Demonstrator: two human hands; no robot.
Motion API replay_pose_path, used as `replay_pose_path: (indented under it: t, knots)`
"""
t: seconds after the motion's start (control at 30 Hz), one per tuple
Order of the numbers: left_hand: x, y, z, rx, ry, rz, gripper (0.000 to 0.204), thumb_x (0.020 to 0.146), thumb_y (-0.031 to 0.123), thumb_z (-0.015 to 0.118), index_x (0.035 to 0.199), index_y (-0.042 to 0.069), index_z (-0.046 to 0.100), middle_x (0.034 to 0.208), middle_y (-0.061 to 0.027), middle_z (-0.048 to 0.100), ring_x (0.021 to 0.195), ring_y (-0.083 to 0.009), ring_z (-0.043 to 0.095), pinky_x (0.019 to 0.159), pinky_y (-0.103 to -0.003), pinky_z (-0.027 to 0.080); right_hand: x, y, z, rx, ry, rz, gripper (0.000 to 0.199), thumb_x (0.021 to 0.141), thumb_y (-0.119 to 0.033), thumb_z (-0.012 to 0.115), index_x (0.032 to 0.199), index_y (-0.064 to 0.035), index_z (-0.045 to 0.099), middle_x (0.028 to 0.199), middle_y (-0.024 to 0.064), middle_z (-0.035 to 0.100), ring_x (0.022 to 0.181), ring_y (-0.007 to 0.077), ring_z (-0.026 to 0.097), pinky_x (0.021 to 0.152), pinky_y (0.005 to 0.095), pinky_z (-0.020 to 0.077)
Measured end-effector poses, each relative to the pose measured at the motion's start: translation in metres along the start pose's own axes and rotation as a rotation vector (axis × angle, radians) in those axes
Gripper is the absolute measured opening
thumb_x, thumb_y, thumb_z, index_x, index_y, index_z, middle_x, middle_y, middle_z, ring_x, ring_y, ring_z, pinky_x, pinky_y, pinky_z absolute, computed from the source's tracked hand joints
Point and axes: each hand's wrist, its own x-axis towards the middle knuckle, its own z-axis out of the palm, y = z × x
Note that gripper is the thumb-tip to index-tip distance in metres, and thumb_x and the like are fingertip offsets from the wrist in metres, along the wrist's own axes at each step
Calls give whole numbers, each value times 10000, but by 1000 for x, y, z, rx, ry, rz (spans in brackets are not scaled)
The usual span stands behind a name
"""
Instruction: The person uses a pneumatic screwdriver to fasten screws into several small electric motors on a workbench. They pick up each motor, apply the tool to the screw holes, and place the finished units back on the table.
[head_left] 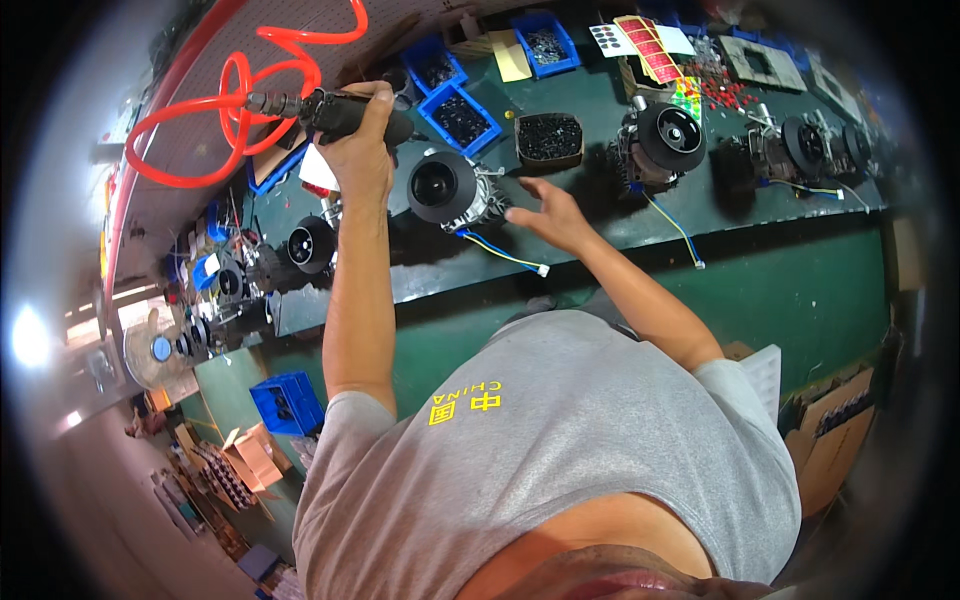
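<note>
The left grip (pixel 358 150) holds a driver (pixel 335 113); the right grip (pixel 555 217) hangs wide, just off a motor's (pixel 445 188) three o'clock.

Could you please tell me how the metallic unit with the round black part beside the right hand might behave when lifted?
The unit probably feels heavy for its size, given its metallic look. Its thin, bent wires seem floppy and would likely dangle.
</note>
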Motion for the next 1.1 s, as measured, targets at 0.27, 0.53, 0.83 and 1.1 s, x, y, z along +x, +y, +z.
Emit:
replay_pose_path:
  t: [0.27, 0.53, 0.83, 1.1]
  knots:
    - [-1, 2, -18, -47, 40, -80, 124, 858, -28, 757, 977, -23, 724, 906, -73, 703, 829, -155, 657, 814, -282, 539, 37, -39, 43, -24, -96, 197, 1110, 669, -448, 898, 1486, 122, 410, 1341, 306, 618, 1262, 393, 614, 1070, 419, 489]
    - [-2, 0, -9, -39, 38, -60, 96, 892, -62, 683, 987, -55, 675, 926, -131, 686, 892, -213, 675, 888, -347, 564, 46, 3, 65, 71, -27, 78, 1026, 764, -331, 890, 1568, 13, 353, 1357, 258, 617, 1246, 319, 619, 1069, 394, 483]
    - [4, -9, -2, 45, 114, -25, 146, 887, -57, 702, 1022, -34, 651, 959, -110, 692, 876, -187, 680, 889, -338, 569, 49, 18, 65, 140, -47, -13, 1034, 786, -464, 838, 1545, 54, 363, 1540, 299, 433, 1449, 410, 419, 1209, 448, 342]
    - [-16, -5, 9, 342, -66, 2, 234, 897, -22, 726, 1125, -6, 675, 1070, -79, 715, 968, -159, 665, 934, -315, 525, 50, 23, 69, 136, -65, 9, 1034, 801, -469, 834, 1601, -54, 326, 1599, 331, 325, 1504, 467, 306, 1238, 489, 284]
